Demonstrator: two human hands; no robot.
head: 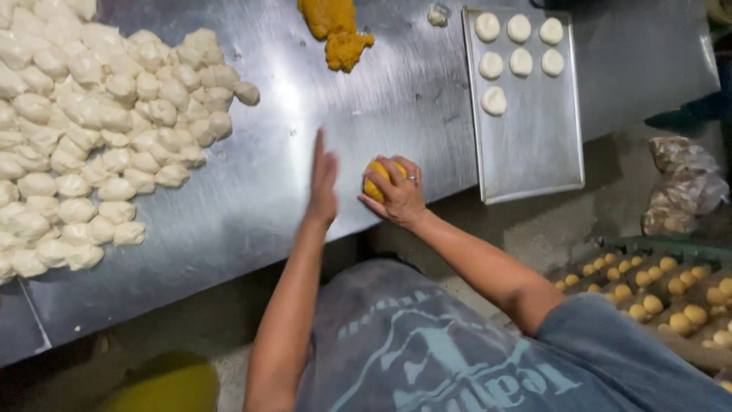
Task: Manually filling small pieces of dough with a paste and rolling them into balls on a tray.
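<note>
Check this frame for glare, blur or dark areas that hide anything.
Head view: broad glare streaks the steel table; the left hand is slightly motion-blurred, open and mid-air; the right hand and its yellow dough ball are sharp; the floor at the bottom left is dark and indistinct.

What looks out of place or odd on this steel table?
One small white dough scrap lies alone just off the baking tray, apart from the big dough pile. Otherwise nothing stands out: the right hand grips a yellow ball, and the left hand is open beside it.
</note>
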